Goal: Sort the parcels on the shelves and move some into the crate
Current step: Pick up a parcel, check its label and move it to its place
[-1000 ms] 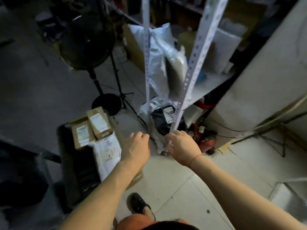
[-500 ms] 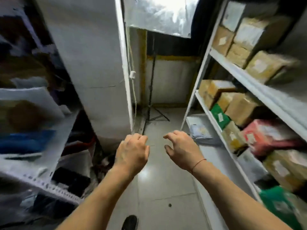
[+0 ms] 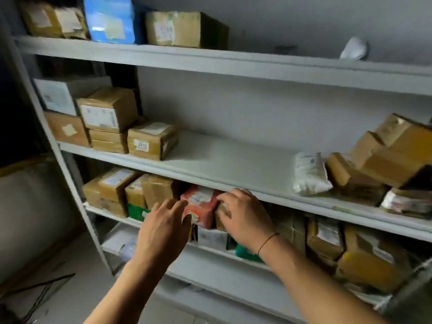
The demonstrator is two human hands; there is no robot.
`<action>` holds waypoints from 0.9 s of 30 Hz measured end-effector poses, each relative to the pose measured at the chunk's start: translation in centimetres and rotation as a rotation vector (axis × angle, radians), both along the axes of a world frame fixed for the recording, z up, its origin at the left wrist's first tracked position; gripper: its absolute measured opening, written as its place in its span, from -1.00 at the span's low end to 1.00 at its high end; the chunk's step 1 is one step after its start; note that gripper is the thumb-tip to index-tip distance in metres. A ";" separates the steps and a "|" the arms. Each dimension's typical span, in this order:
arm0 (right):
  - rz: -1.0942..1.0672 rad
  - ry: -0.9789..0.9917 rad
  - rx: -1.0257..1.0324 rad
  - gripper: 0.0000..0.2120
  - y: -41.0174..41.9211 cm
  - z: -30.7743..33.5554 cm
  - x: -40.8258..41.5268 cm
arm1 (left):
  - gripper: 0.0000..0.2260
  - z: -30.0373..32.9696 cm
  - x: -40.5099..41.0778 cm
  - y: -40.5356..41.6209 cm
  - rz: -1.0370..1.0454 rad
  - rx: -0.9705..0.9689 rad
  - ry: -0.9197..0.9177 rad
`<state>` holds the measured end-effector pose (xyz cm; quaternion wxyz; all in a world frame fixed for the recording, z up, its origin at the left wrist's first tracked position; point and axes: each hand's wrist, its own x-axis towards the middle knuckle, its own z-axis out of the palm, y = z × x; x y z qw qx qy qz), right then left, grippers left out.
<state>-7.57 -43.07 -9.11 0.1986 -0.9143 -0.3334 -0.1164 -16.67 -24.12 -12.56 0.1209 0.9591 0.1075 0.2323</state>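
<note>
A red parcel (image 3: 200, 206) with a white label stands on the third shelf (image 3: 304, 202) among brown cardboard parcels. My left hand (image 3: 163, 226) reaches to its left side, fingers spread and loosely bent, fingertips at the parcel's edge. My right hand (image 3: 245, 218) is just right of the red parcel, with fingers over the top and thumb on the front of a small brown parcel (image 3: 222, 208). The crate is out of view.
The white shelf unit fills the view. Brown boxes (image 3: 109, 113) are stacked at the left of the second shelf, and more boxes (image 3: 385, 155) and a white pouch (image 3: 309, 174) lie at its right. A blue parcel (image 3: 109, 19) sits on the top shelf.
The view has swung from the floor and crate, past the aisle, to face this shelf unit. Both hands have risen and reached in to the red parcel's shelf.
</note>
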 end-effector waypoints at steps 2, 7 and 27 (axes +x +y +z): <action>-0.095 -0.001 -0.002 -0.67 -2.7 0.9 0.6 | -0.71 0.9 3.2 -1.7 -0.092 -0.006 -0.021; -0.316 -0.010 0.003 -0.62 -9.2 1.7 2.9 | -0.62 3.1 10.1 -7.8 -0.306 -0.005 -0.052; -0.840 0.392 0.476 -0.33 -17.9 -0.7 18.7 | -0.59 0.6 24.6 -20.8 -0.732 -0.324 0.137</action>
